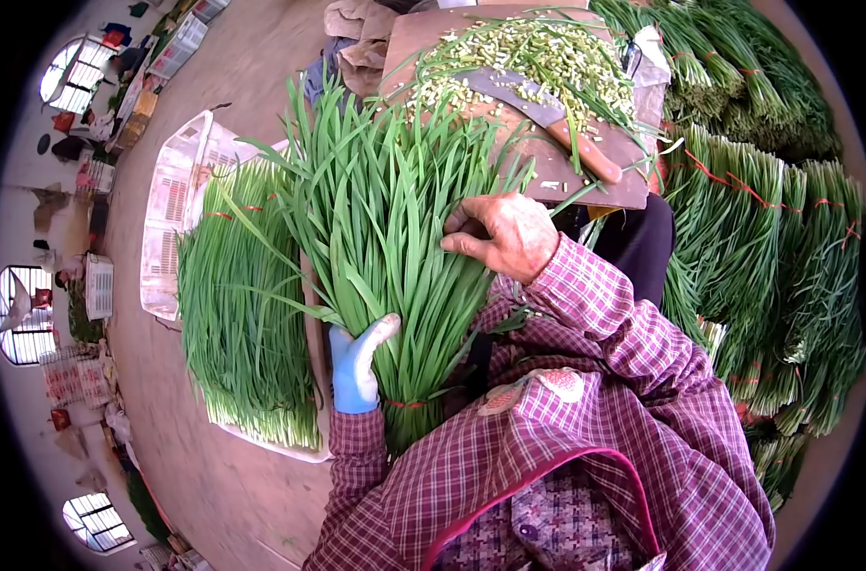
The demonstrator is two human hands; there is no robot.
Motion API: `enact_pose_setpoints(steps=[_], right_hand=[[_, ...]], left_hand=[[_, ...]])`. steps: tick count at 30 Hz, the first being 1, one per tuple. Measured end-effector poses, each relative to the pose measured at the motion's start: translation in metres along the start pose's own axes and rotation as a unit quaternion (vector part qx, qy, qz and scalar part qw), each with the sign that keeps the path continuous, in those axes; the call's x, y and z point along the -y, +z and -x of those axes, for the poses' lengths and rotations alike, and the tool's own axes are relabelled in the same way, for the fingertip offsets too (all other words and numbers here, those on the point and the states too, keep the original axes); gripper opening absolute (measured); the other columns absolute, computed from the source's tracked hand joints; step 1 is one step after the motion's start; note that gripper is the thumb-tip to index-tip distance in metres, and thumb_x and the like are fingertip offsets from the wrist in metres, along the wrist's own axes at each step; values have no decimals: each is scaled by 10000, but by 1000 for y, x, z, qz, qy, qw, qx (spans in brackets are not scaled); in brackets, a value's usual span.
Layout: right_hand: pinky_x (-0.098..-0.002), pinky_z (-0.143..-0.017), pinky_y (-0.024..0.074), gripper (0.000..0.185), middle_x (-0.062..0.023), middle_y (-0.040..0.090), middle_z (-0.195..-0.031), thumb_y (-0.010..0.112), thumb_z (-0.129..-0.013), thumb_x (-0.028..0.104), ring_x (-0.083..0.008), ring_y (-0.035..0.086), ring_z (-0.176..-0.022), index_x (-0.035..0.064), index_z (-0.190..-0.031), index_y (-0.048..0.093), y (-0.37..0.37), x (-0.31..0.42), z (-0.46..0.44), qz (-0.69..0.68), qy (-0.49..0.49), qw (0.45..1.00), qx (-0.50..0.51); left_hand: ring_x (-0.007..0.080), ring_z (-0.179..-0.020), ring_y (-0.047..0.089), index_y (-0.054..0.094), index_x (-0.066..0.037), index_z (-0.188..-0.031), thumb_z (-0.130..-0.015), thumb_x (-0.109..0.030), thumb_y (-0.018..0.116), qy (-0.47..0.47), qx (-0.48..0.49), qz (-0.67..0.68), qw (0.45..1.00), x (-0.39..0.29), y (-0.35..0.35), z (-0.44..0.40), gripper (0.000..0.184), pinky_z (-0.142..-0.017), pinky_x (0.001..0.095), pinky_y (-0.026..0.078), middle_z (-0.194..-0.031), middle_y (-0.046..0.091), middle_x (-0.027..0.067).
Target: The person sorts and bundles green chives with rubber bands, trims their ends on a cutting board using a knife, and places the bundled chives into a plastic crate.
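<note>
A large bunch of long green leafy stalks (pixel 385 219) lies across my lap, tied near its lower end with a thin red band (pixel 406 404). My left hand (pixel 361 362), in a white and blue glove, is wrapped round the bunch's left side, thumb over the leaves. My bare right hand (pixel 499 231) is at the right side of the leaves, fingers curled in; whatever is between the fingertips is too small to tell. Beyond it, a knife (pixel 547 119) with a wooden handle lies on a board (pixel 628 190) strewn with cut stalk pieces (pixel 547 57).
A white plastic crate (pixel 176 205) with tied green bundles (pixel 238 314) stands to the left. More bundles (pixel 737 219) are piled at the right. Brownish cloth (pixel 361 38) lies by the board's left edge. Crates (pixel 99 285) and goods line the far left wall.
</note>
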State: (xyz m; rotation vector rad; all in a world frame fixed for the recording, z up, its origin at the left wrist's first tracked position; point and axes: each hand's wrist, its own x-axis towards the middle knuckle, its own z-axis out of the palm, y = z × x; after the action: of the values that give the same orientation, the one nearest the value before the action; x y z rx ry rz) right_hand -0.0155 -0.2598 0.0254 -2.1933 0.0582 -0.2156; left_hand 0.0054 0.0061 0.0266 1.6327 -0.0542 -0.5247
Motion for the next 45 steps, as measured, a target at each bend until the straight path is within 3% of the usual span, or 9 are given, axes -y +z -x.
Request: enact_pose_setpoints(steps=[7,14,18,22,25,31,38,42,45], right_hand=[[-403,-624,490,236,-143,626,-714,692,-779,262,-315,630,-685,32,-796,647,26,-5,2,-81,-8,995,-54],[-191,-507,361,253,66,505,-624,611,-933,283,-55,427,-509,87,-775,622,-3,-41,-15,-432,132,836,-311],[-200,-535,420,259,48,578,-660,588,-957,296,-50,478,-532,69,-845,641,-22,-17,1,-397,163,885,-178],[-276,-608,509,214,-43,679,-733,685,-864,200,-132,607,-601,7,-946,641,14,25,14,-248,36,968,12],[-370,-634,527,272,-121,701,-753,715,-803,221,-255,687,-705,6,-948,630,43,42,8,-164,-1,986,23],[-371,-616,502,231,-80,660,-725,715,-791,260,-272,651,-679,55,-859,632,74,38,2,-77,-32,997,-4],[-352,-651,500,126,-105,624,-830,701,-818,113,-258,632,-727,25,-874,629,65,48,27,-237,-63,968,-43],[-352,-760,501,149,-111,629,-912,654,-869,117,-282,625,-879,24,-948,568,65,58,36,-264,-231,936,0],[-302,-715,522,137,-69,624,-874,544,-972,159,-166,633,-808,30,-996,505,71,65,51,-513,-73,839,168]], left_hand=[[189,-877,676,608,75,-1074,-836,-50,642,32,-28,41,998,11,8,-11,271,-822,285,549,-994,672,130],[196,-857,695,670,85,-972,-822,-59,663,48,-9,53,997,11,8,-8,208,-809,284,556,-914,701,147],[196,-868,693,664,93,-992,-825,-47,659,59,23,52,997,17,5,-12,218,-814,283,555,-929,700,146],[216,-991,644,657,70,-1057,-895,-47,557,62,53,-22,996,8,10,-10,223,-904,322,508,-1055,652,148],[179,-993,631,607,46,-1154,-870,-24,598,24,50,23,998,8,14,-14,293,-881,293,507,-1098,642,120],[144,-978,625,562,24,-1208,-824,-1,651,3,46,121,992,10,11,-17,395,-852,262,504,-1096,638,81],[133,-940,612,593,19,-1162,-861,-109,630,9,49,155,987,27,-4,-22,329,-871,277,471,-1053,648,71],[154,-916,623,576,28,-1154,-862,-123,643,35,31,87,995,73,-27,-35,335,-836,294,496,-1013,648,84],[129,-751,615,575,39,-1034,-795,-175,715,-29,34,103,994,59,-18,-35,350,-667,259,505,-887,629,66]])
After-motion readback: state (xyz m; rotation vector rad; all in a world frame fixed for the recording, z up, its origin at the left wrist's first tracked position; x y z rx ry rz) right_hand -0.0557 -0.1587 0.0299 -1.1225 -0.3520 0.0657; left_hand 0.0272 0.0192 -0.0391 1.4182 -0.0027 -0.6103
